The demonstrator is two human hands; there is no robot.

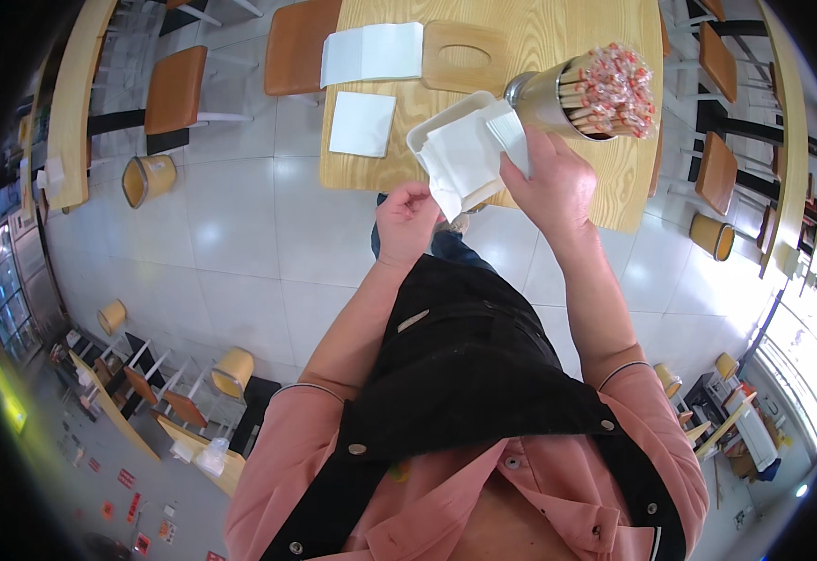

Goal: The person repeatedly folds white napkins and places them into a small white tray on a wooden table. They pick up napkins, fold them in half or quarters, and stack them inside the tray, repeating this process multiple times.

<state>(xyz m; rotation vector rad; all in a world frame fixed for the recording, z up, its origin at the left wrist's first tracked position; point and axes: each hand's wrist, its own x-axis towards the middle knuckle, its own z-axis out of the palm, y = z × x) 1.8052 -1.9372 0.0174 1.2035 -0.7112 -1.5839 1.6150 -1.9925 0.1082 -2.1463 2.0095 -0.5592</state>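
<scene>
Over the near edge of a wooden table (612, 189), my right hand (555, 175) grips a folded stack of white paper napkins (508, 133), thumb on the near side. Below it is a white plastic box (419, 133), with further white napkins (461, 154) lying across its opening. My left hand (412, 214) pinches the loose lower corner of those napkins at the box's left end. Left of the box a square stack of white napkins (362, 125) lies flat. Behind it, a longer white napkin stack (373, 53) touches a wooden holder lid with an oval opening (464, 56).
A metal canister (545, 98) full of plastic-wrapped chopsticks (612, 91) leans toward the right of the table. A brown chair (299, 49) stands at the table's left side. Yellow waste bins (149, 181) and other chairs (177, 88) stand on the tiled floor.
</scene>
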